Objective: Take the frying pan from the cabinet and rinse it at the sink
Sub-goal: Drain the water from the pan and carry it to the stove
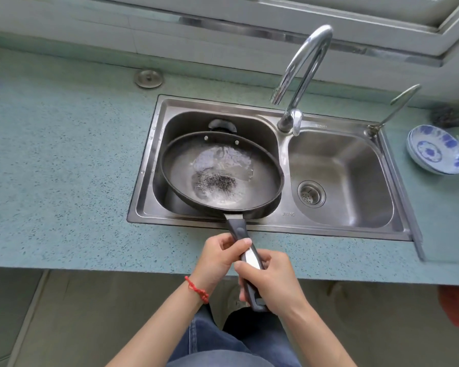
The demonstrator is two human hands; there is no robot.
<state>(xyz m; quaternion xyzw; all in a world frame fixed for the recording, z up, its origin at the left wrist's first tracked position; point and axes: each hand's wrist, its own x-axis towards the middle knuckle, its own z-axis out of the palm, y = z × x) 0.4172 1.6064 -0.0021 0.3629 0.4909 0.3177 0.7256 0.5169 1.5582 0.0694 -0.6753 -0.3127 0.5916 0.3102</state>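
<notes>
A black frying pan (263,181) hangs over the left basin of the steel double sink (339,226), with a shallow pool of water and dark specks on its bottom. Its long black and silver handle reaches back over the counter edge towards me. My left hand (220,256) grips the handle near its middle, thumb on top. My right hand (272,280) grips the handle's end just behind it. The chrome faucet (302,67) arches above the divider between the basins, spout towards the left basin, and no water stream shows.
A stack of blue-and-white bowls (437,149) sits on the speckled green counter (64,168) right of the sink, with a dark scrubber (447,116) behind it. A small second tap (398,104) stands at the sink's right corner. A round metal cap (149,78) lies behind the sink.
</notes>
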